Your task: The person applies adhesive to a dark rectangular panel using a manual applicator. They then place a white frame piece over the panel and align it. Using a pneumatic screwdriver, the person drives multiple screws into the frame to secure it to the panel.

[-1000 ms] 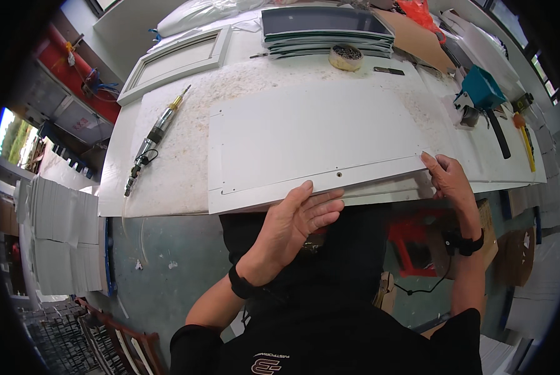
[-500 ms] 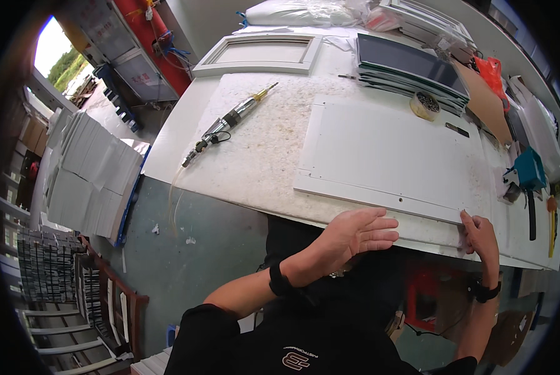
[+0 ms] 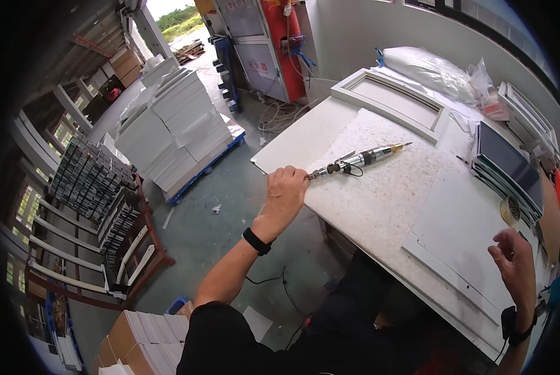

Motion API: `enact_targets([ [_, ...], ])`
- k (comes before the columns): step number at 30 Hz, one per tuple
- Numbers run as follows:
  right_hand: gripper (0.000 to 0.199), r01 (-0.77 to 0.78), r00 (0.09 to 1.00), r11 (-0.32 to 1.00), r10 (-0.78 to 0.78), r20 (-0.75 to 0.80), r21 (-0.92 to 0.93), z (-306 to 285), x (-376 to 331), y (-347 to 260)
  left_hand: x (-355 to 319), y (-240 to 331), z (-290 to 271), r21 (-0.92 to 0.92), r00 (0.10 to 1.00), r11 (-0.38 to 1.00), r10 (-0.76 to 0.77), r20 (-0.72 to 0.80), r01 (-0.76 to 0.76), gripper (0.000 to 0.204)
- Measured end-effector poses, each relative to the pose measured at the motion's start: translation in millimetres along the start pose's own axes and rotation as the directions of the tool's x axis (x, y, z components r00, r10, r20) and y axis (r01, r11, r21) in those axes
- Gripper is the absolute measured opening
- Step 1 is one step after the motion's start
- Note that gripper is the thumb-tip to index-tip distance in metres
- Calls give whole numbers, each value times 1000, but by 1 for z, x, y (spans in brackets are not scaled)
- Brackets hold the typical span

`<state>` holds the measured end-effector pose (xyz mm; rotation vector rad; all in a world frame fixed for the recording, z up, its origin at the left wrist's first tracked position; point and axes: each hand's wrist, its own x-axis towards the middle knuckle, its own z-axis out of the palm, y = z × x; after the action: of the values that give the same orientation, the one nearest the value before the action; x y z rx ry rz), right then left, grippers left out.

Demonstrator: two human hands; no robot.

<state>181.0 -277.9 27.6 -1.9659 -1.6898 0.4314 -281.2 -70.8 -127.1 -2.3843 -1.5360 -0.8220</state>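
Observation:
My left hand point(image 3: 285, 195) is at the table's left edge, fingers curled around the tail end of a silver air screwdriver point(image 3: 361, 160). The tool lies on the worn white mat point(image 3: 380, 200), its brass-coloured tip pointing away to the right. Over the right side of a flat white panel point(image 3: 455, 231) hovers my right hand point(image 3: 516, 265), thumb and fingers apart and slightly bent, with nothing visible in them. A small round tub of screws point(image 3: 510, 211) stands just beyond that hand.
A white frame point(image 3: 392, 103) lies at the table's back, near a white sack point(image 3: 427, 72). Dark glass-like panels point(image 3: 511, 159) are stacked at the right. Left of the table, stacked white boards point(image 3: 180, 131) sit on a blue pallet, beside a rack point(image 3: 142, 250) of metal parts.
My view has turned left. My left hand has gone from the panel's front edge to the screwdriver's tail. My right hand has let go of the panel's edge and lifted above it.

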Motion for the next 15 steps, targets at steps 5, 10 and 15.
enact_targets([
  [5, 81, 529, 844, 837, -502, 191, -141, 97, 103, -82, 3, 11, -40, -186, 1000, 982, -25, -15, 22, 10],
  [10, 94, 769, 638, 628, -766, 77, -119, 178, 164, -126, 12, 40, -89, -176, 986, 973, 135, -99, -151, 14],
  [15, 82, 723, 688, 679, -725, -44, 128, 225, 179, -135, 11, 52, -126, -45, 929, 943, 317, -191, -331, 10],
])
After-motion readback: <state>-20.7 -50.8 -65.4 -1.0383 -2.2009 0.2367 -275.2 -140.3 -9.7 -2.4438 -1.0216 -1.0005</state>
